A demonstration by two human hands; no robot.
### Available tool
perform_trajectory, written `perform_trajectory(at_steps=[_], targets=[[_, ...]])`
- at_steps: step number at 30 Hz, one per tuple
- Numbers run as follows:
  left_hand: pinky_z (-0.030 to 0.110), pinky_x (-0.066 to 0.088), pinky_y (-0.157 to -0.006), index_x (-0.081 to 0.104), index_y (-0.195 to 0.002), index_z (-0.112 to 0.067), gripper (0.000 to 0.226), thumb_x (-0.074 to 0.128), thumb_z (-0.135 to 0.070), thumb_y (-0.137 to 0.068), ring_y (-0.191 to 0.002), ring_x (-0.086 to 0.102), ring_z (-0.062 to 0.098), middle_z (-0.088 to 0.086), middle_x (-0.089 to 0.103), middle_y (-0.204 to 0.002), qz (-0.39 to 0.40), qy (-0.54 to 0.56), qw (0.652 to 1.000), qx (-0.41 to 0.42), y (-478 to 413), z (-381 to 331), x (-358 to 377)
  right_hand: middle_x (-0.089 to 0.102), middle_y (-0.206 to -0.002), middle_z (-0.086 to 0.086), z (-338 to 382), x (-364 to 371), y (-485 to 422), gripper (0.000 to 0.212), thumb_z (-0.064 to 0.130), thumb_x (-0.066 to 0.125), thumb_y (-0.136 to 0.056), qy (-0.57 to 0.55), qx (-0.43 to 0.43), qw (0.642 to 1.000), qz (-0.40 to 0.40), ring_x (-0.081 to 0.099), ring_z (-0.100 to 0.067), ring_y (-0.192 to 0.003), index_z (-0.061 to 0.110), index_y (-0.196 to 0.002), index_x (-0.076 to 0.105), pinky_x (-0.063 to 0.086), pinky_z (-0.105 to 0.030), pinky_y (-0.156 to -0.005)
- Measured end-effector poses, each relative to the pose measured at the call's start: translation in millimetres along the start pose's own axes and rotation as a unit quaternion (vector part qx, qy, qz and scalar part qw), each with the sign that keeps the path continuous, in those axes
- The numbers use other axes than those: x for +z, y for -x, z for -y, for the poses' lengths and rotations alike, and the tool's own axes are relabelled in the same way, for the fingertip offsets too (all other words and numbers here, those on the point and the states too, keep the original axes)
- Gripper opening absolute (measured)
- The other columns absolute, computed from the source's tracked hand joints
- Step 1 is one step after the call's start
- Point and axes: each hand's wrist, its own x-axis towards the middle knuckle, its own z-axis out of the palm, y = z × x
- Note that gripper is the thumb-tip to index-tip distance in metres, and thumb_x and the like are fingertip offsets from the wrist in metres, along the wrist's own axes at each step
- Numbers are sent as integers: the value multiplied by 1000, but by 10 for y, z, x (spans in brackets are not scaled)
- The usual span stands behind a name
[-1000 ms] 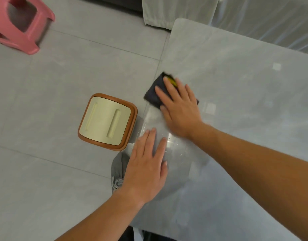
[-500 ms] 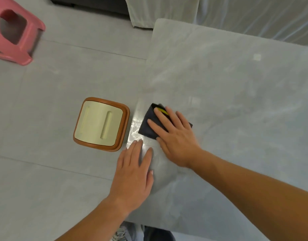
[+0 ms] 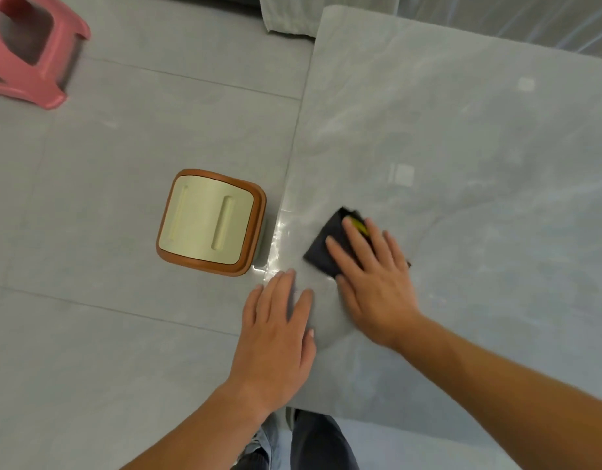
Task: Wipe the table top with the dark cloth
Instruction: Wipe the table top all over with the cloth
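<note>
A grey marble-look table top [image 3: 462, 164] fills the right of the head view. The dark cloth [image 3: 321, 249], folded, with a yellow patch showing, lies near the table's left edge. My right hand [image 3: 374, 276] presses flat on the cloth with straight, spread fingers and covers most of it. My left hand [image 3: 276, 330] rests flat on the table's left edge, just left of the right hand, holding nothing. A wet sheen shows along the edge above the left hand.
A square bin with a cream lid and brown rim [image 3: 209, 223] stands on the floor close to the table's left edge. A pink plastic stool [image 3: 28, 52] sits at the far left. Pale fabric [image 3: 289, 13] hangs beyond the table's far corner.
My right hand has slid the cloth toward me along the left edge, then slightly inward from the edge. My left hand stays flat on the table edge.
</note>
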Motion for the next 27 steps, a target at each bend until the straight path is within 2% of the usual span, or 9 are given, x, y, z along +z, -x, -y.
perform_trajectory(at_steps=[4, 8, 10, 17, 19, 22, 23, 25, 27], targets=[[50, 25, -119, 32, -149, -21, 56, 39, -41, -98, -150, 16, 32, 16, 21, -161, 2, 2, 1000, 8, 140, 44, 95, 21, -166, -5, -69, -74, -362, 54, 39, 37, -102, 7, -84, 996, 20, 14, -34, -153, 30, -155, 33, 17, -56, -121], [48, 20, -121, 24, -154, -20, 60, 35, -40, -99, -153, 5, 30, 15, 13, -164, -4, 3, 1000, 23, 164, 89, 151, 14, -168, -4, 95, -102, -1019, 55, 40, 32, -102, -10, 48, 999, -15, 8, -32, -154, 31, -156, 26, 10, -54, -123], [48, 19, -122, 23, -155, -19, 61, 35, -40, -99, -153, 3, 29, 15, 11, -164, -7, 5, 1000, 29, 178, 99, 162, 10, -168, -4, 238, -53, -937, 56, 41, 32, -104, 3, 54, 998, -19, 4, -32, -154, 30, -158, 24, 9, -54, -123], [48, 24, -120, 29, -151, -16, 61, 43, -39, -96, -151, 12, 32, 17, 18, -162, -3, 28, 999, 25, 427, 188, 262, 22, -166, -5, 74, 37, -242, 55, 40, 43, -102, 48, -221, 973, 38, 14, -35, -154, 31, -155, 32, 19, -56, -121], [47, 20, -121, 26, -153, -16, 63, 42, -39, -97, -152, 8, 31, 17, 14, -163, 1, 20, 999, 36, 491, 229, 307, 25, -165, -6, -45, 5, -437, 55, 38, 44, -100, 38, -176, 984, 10, 20, -35, -152, 29, -154, 35, 21, -57, -120], [44, 13, -121, 22, -155, -18, 63, 39, -40, -98, -153, 3, 30, 16, 9, -165, 1, 1, 999, 42, 489, 267, 324, 18, -167, -5, 28, -79, -727, 55, 39, 33, -102, -39, 72, 996, -40, 12, -33, -154, 29, -155, 32, 12, -55, -123], [45, 13, -122, 22, -155, -18, 63, 39, -40, -98, -153, 3, 30, 16, 9, -165, 1, 2, 999, 43, 482, 270, 319, 14, -168, -4, 126, -70, -750, 55, 40, 31, -102, -40, 114, 992, -45, 8, -33, -154, 29, -156, 29, 8, -53, -124], [46, 17, -122, 25, -154, -17, 62, 40, -39, -98, -153, 4, 30, 16, 10, -165, 2, 11, 999, 41, 498, 273, 310, 14, -168, -5, 334, -8, -623, 55, 41, 31, -102, -19, 93, 995, -43, 6, -33, -154, 29, -156, 28, 8, -53, -124], [47, 21, -121, 29, -152, -15, 61, 41, -39, -97, -152, 7, 32, 18, 15, -163, -2, 20, 999, 33, 544, 277, 304, 17, -167, -5, 462, 75, -308, 55, 41, 36, -103, -6, -4, 1000, -22, 7, -33, -155, 30, -156, 31, 12, -55, -122]])
